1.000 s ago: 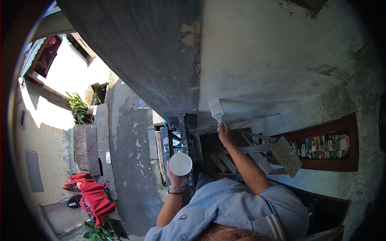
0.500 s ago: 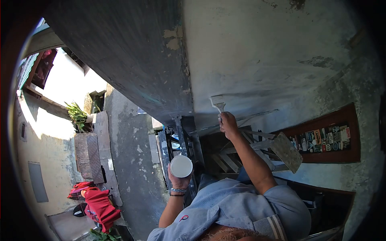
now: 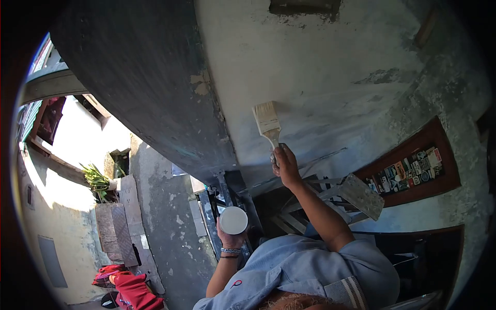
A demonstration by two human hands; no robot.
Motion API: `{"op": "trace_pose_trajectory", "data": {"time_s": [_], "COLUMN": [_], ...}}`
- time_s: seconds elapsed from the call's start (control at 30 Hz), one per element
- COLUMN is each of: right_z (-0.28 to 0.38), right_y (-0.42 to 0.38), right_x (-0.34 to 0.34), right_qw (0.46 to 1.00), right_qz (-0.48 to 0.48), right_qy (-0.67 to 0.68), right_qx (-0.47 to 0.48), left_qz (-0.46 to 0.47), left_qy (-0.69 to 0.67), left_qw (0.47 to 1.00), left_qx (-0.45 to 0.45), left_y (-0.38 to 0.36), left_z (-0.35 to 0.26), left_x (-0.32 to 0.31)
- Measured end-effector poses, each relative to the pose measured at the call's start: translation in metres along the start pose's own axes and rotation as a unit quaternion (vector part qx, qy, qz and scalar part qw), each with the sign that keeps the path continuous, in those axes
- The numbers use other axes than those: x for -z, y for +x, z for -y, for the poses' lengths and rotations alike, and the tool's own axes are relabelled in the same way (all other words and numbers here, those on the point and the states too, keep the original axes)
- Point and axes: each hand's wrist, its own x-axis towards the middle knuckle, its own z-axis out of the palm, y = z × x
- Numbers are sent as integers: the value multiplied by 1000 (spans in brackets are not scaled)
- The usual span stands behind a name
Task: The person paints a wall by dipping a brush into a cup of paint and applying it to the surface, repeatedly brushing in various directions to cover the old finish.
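My right hand [image 3: 284,164] is raised and shut on the handle of a wide paintbrush [image 3: 267,120]. Its pale bristles lie against the whitish, patchy wall [image 3: 330,67]. My left hand [image 3: 231,238] is lower and to the left, holding a small round white container [image 3: 233,220] with its open top facing me. A bracelet sits on that wrist. My blue shirt fills the bottom of the view.
A dark weathered surface [image 3: 139,88] meets the pale wall at a flaking edge. Wooden ladder slats [image 3: 325,188] and a grey board [image 3: 364,195] lie under my right arm. A brown frame with stickers [image 3: 413,170] is at right. A potted plant [image 3: 95,181] and red cloth [image 3: 132,289] are far left.
My right hand has carried the brush higher up the wall and slightly left. The left hand keeps the container in about the same place.
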Motion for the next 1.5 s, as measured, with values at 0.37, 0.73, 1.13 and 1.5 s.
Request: {"op": "trace_pose_trajectory", "data": {"time_s": [0.37, 0.73, 1.13, 1.5], "right_z": [-83, 42, 25, 40], "right_y": [-35, -22, 153, 157], "right_x": [117, 111, 74, 55], "right_qw": [964, 991, 871, 873], "right_qz": [-171, -105, -359, -389], "right_qy": [-64, -76, -33, 109], "right_qx": [-192, -25, 334, 273], "left_qz": [-29, -47, -7, -12], "left_qy": [11, -2, 36, 69], "left_qw": [999, 999, 999, 997], "left_qx": [9, 25, 33, 36], "left_y": [7, 24, 16, 8], "left_z": [-2, 2, -1, -2], "left_x": [8, -29, -28, 0]}}
